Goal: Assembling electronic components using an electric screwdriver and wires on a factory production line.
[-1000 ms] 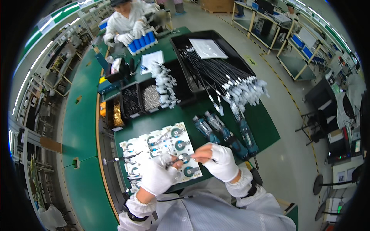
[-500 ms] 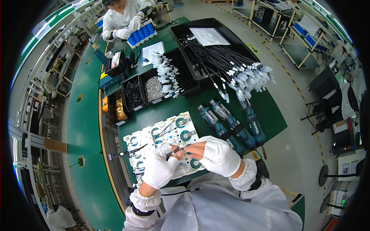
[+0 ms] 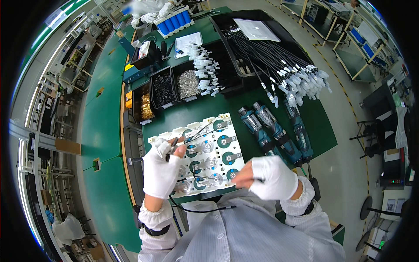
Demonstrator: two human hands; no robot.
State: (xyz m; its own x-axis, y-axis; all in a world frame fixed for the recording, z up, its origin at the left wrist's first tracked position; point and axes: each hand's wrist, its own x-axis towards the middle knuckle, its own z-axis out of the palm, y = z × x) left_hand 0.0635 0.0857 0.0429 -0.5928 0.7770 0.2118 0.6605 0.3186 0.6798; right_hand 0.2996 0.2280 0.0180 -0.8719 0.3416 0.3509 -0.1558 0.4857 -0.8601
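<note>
Moved apart since a moment ago, left hand point(image 3: 161, 171) from right hand point(image 3: 270, 177). Pinching a small dark piece point(image 3: 174, 143) in the left, with the white plate point(image 3: 235, 147) just beneath. Cannot tell if clamped on anything in the right.

Round black stool point(image 3: 365, 208), beige-framed rack point(image 3: 355, 65)

Your white panel point(image 3: 217, 149) looks like smooth matt plastic, carrying shiny metal tabs point(image 3: 235, 156). Matt cloth wraps your left hand point(image 3: 160, 174) and right hand point(image 3: 274, 178). Beyond the panel you have black plastic bins point(image 3: 158, 105), with glossy, metallic-looking gold parts point(image 3: 146, 107); right of it, teal plastic screwdrivers point(image 3: 283, 140); beneath it, a smooth, satiny green tabletop point(image 3: 322, 133).
</note>
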